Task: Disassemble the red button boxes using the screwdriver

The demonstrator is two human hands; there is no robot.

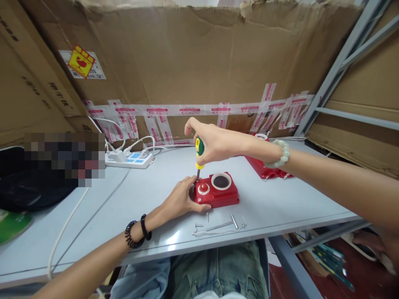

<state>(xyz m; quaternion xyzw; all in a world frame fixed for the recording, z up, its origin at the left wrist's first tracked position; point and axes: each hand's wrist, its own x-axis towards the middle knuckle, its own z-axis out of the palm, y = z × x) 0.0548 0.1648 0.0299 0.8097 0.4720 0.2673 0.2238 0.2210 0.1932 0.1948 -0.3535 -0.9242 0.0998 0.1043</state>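
Observation:
A red box-shaped device (221,200) with a white-ringed dark disc and a small red dome lies on the table. My left hand (182,195) is closed around its left end, thumb along the near side. My right hand (212,143) grips a screwdriver (200,165) with a yellow and green handle. The screwdriver stands upright, its tip at the device's far left corner by my left fingers. Close to the table's front edge lie a metal T-shaped tool (221,225) and loose screws (208,216).
A second red device (260,168) sits behind my right forearm. At the back left is a white power strip (134,160) with plugs and cables. A black bag-like item (34,187) lies at far left. Large cardboard (199,62) walls the rear, and a grey metal frame (343,66) stands right.

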